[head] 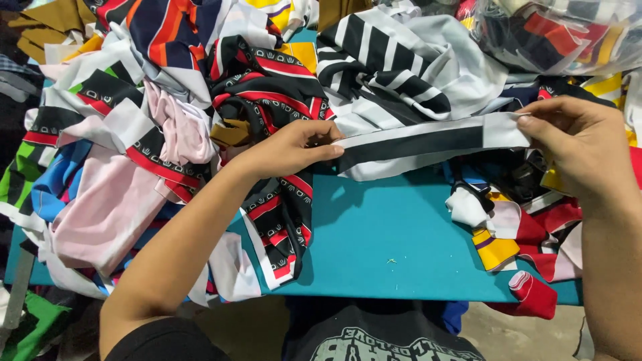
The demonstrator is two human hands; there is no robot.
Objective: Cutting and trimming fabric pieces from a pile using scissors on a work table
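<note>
Heaped fabric scraps crowd a teal table (394, 234), leaving only a bare patch near the front edge. Both hands grip one strip of cloth (421, 144) stretched level between them above that patch. The left hand (287, 150) pinches the strip's left end, thumb on top and fingers curled shut beneath. The right hand (582, 144) nips the right end between thumb and fingertips, closed tight on the edge. The strip is long and narrow, with a wide black band down the middle and white borders above and below, pulled fairly flat with a slight sag and a folded lower edge. Just behind it lies a black-and-white striped piece (401, 67). To the left sits a black, red and white patterned piece (274, 100), with a pale pink piece (107, 214) beyond. Yellow and red scraps (515, 247) lie under the right hand.
</note>
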